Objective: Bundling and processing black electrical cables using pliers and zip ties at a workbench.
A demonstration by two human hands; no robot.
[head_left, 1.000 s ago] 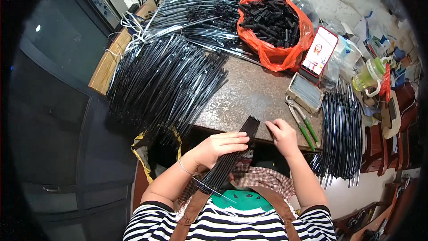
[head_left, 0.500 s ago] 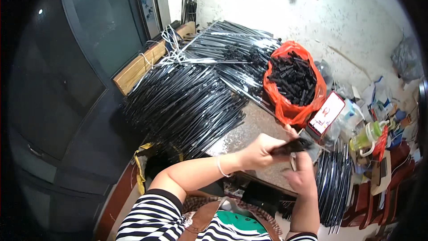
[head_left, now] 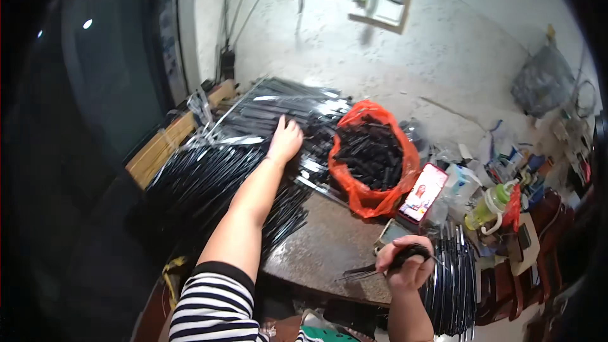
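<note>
- Reaching to frame centre, the left hand [head_left: 286, 140] is lying open-fingered on the rod pile [head_left: 215, 174] covering the tabletop [head_left: 329, 247].
- The right hand [head_left: 405, 266] is clamping a black bundle [head_left: 386, 265], lower right.
- Restocking seems underway; next calls for pinching out a few rods.

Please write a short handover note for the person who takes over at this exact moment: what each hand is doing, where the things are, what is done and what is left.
Left hand: stretched out, resting on the heap of bagged black rods at the far left of the table; whether it grips any cannot be told.
Right hand: closed around a small bundle of black rods at the near table edge.
Orange bag of short black pieces stands open mid-table; phone beside it.
Done: one bundle gathered in hand.
Left: the large heap remains.
</note>
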